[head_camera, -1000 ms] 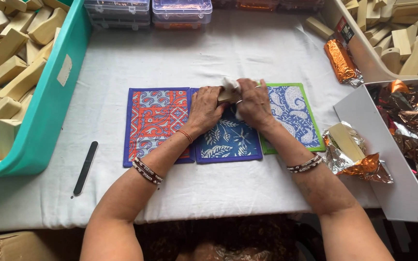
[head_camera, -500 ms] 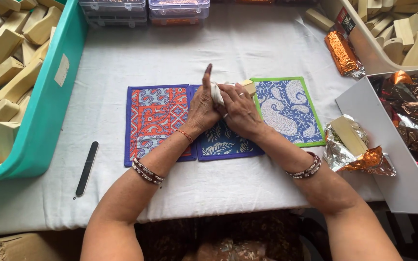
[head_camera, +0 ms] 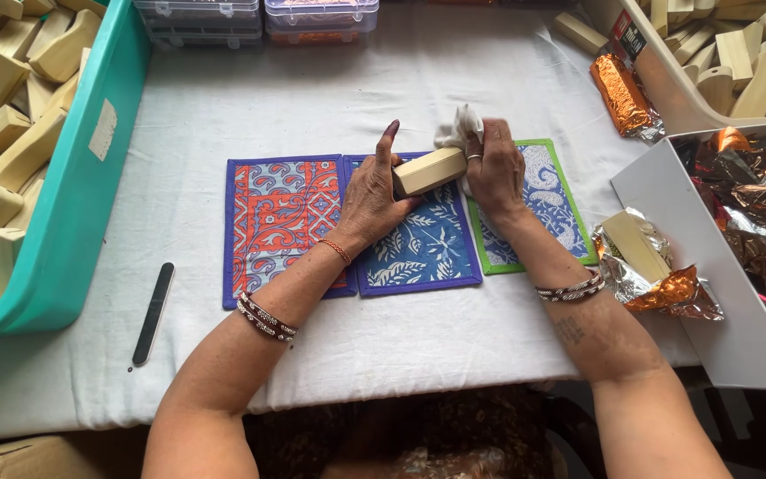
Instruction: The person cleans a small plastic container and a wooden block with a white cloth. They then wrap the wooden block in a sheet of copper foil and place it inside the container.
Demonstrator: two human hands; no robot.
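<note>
Wooden block (head_camera: 430, 170) clamped in left hand (head_camera: 372, 197) grip; right hand (head_camera: 494, 170) pinches white cloth (head_camera: 460, 129) alongside.

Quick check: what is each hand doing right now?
Left hand: closed on the pale block.
Right hand: closed on a white cloth, against the block.

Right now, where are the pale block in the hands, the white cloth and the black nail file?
pale block (head_camera: 430, 171), head view, its long side face.
white cloth (head_camera: 461, 125), head view, bunched top.
black nail file (head_camera: 152, 312), head view, mid-length.
</note>
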